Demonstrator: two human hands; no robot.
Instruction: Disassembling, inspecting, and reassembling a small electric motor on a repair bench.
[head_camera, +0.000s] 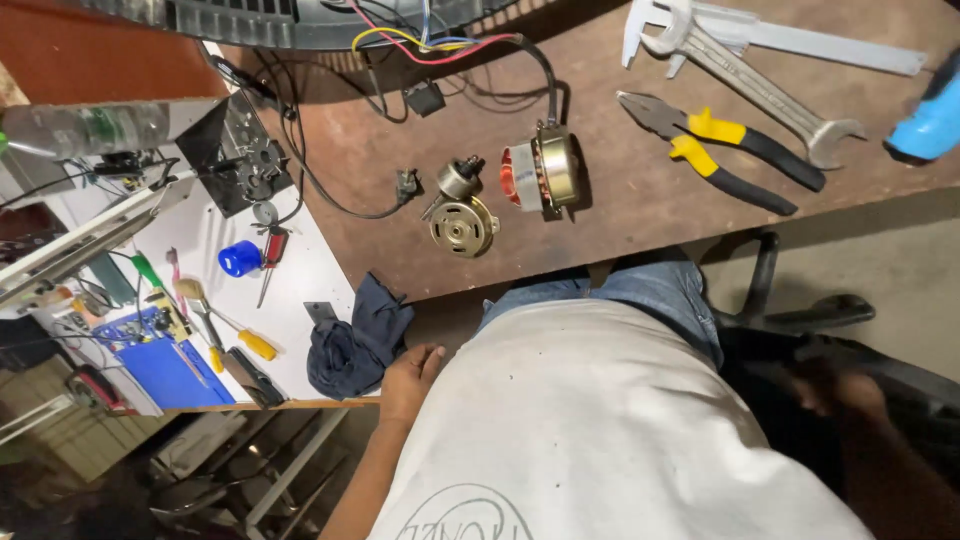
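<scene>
Pause in motor teardown — left hand (408, 372) rests flat and empty at table edge (440, 300) beside dark cloth (355, 340); right hand (835, 392) blurred, grip unclear; opened motor (540, 170) lies far, awaiting a reach.

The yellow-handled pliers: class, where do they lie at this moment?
In the head view the pliers lie on the brown table, right of the opened motor and just below the steel spanner.

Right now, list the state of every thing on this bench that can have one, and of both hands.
Motor: opened, copper windings exposed, wires attached.
End cover: off, lying beside the motor.
Pliers: jaws shut, lying flat.
Wrench: lying flat, untouched.
Dark cloth: crumpled at the table edge.
Left hand: empty, beside the cloth.
Right hand: blurred, off the table.
</scene>
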